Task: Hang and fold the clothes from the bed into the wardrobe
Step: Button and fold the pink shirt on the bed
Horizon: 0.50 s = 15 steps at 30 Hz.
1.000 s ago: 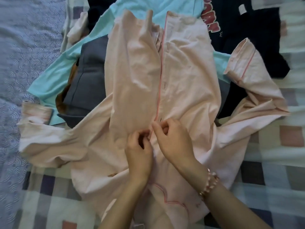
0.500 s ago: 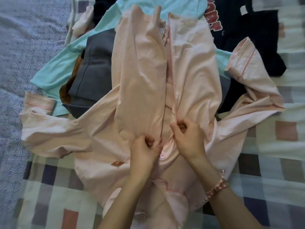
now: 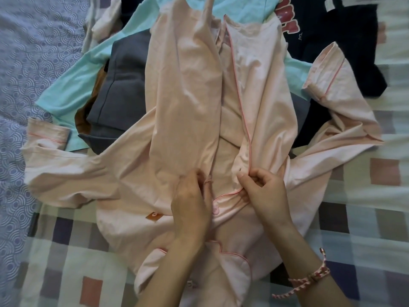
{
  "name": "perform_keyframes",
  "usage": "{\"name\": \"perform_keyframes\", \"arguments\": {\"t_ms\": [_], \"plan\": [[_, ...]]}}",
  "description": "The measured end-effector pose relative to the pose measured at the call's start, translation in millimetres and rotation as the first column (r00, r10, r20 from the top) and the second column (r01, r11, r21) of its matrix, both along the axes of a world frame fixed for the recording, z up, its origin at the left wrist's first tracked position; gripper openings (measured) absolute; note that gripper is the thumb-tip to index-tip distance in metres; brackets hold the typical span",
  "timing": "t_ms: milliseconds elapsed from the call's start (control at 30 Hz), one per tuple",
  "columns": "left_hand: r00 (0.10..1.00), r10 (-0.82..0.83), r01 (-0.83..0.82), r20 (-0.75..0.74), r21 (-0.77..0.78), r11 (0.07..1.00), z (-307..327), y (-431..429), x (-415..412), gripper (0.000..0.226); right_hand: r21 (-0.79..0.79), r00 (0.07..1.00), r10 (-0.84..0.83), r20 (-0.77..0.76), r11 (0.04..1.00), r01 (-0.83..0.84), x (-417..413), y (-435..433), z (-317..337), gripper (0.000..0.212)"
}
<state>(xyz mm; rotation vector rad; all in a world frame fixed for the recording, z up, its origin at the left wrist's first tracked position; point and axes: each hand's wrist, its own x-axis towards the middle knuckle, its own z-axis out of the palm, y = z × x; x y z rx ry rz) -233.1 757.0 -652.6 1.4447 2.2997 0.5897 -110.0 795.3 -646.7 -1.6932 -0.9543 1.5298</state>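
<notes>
Moved: left hand [image 3: 190, 202] and right hand [image 3: 263, 191] slid apart, opening shirt [image 3: 188, 96].
Grip: each pinches one front edge.
Lie: shirt runs straight away, up the bed [image 3: 365, 218].

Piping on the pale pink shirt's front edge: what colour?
Coral-red piping on the pale pink shirt, clearest in the head view.

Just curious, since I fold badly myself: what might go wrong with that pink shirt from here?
Both the left hand and right hand pinch the pink shirt at its open front; tugging could strain the button. The shirt lies over a grey garment, so lifting may drag that pile along.
</notes>
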Motion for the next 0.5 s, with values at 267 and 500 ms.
{"name": "perform_keyframes", "arguments": {"t_ms": [267, 500], "plan": [[0.928, -0.292, 0.292, -0.229, -0.038, 0.956, -14, 8, -4, 0.017, -0.045, 0.988, -0.114, -0.105, 0.993, 0.11, -2, 1, 5, 0.014], [0.981, -0.182, 0.183, -0.063, 0.001, 0.983, -8, 12, -7, 0.021, -0.033, 0.974, 0.0, -0.228, 0.999, -0.007, 2, 7, 8, 0.01]]}}
